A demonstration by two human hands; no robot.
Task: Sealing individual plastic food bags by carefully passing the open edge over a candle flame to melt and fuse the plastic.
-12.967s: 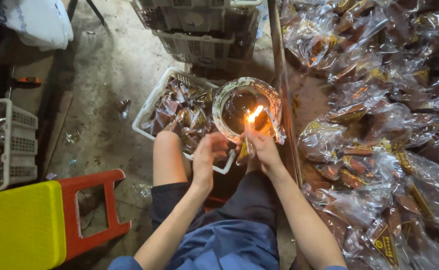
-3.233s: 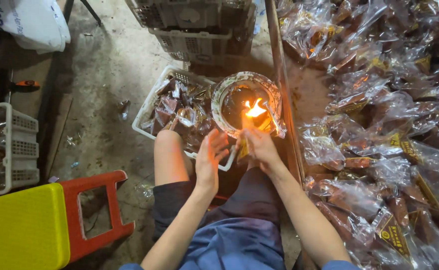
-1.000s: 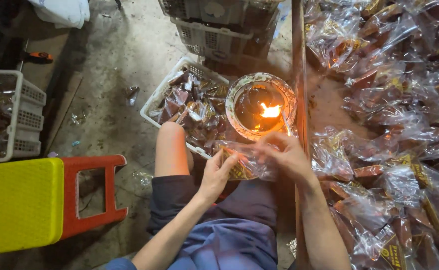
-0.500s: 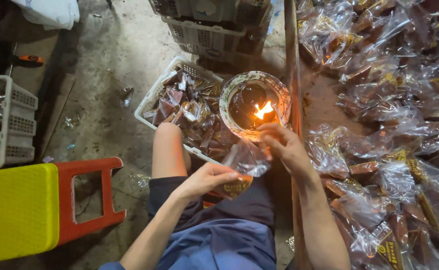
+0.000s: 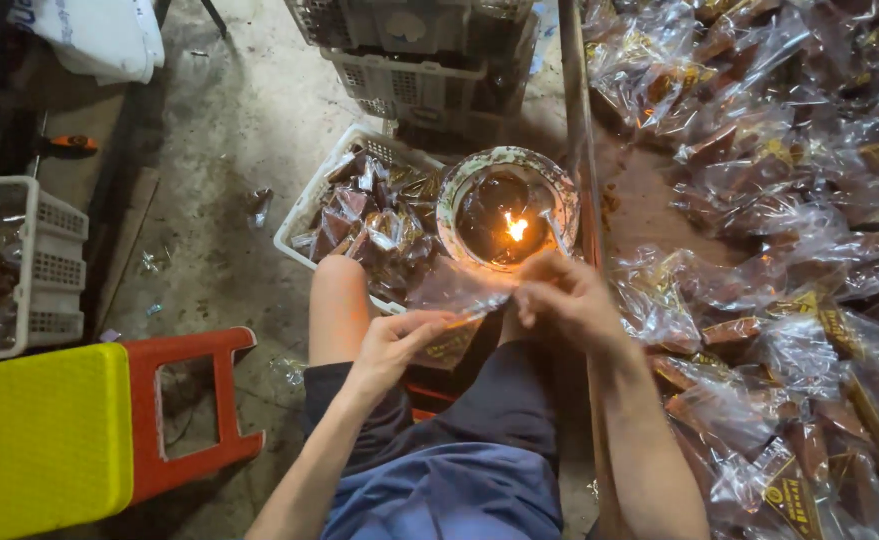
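Head view: both hands [image 5: 479, 320] on clear packet [image 5: 456, 300].

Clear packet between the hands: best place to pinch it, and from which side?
Judging by its pose, pinch the clear packet at its two open-end corners, one from each side, as the left hand and right hand do now. It is thin and limp, with the flame just beyond, so come from the near side.

floor [image 5: 219, 150]: bare concrete, littered with scraps
far: stacked grey crates [image 5: 414, 50]
centre: white basket [image 5: 304, 205] of packets
left: white crate [image 5: 44, 265], red-and-yellow stool [image 5: 109, 430]
right: heap of clear wrapped packets [image 5: 779, 220]
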